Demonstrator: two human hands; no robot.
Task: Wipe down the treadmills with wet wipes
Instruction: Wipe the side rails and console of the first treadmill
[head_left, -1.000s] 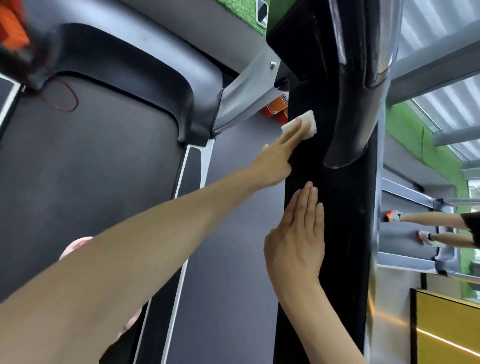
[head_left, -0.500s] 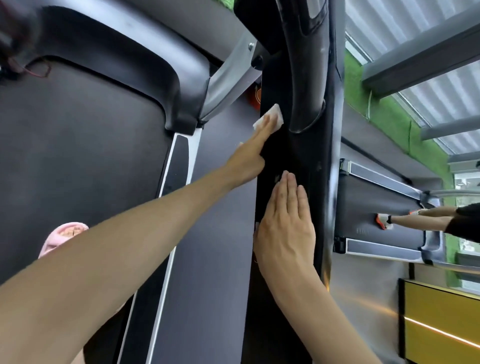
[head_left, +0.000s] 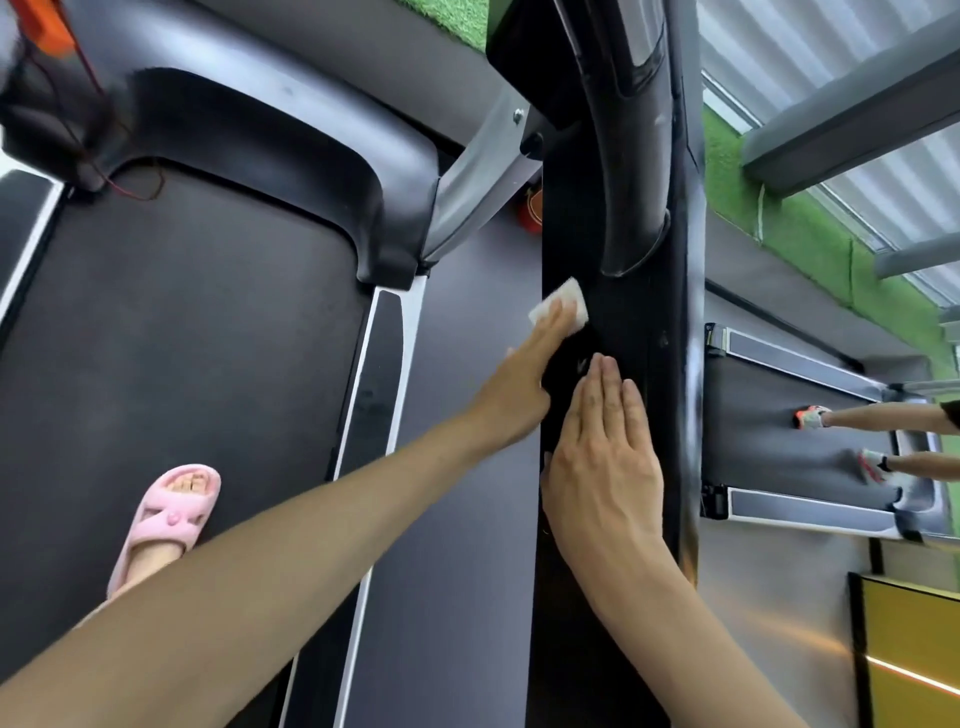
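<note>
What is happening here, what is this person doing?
A person is cleaning a treadmill. The left hand presses a white wet wipe flat against the black side panel, just below the curved handle. The right hand lies flat on the same panel, nearer the camera, holding nothing. A foot in a pink slipper stands on the belt.

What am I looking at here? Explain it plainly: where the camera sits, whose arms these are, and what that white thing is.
The camera sits on a person's head, looking down, so both arms are the wearer's own. The left hand presses a white wet wipe against a treadmill's black side panel with straight fingers. The right hand lies flat on the same panel. The wearer's foot, in a pink slipper, stands on the treadmill belt. At the right, another person's legs are on a neighbouring treadmill.
</note>
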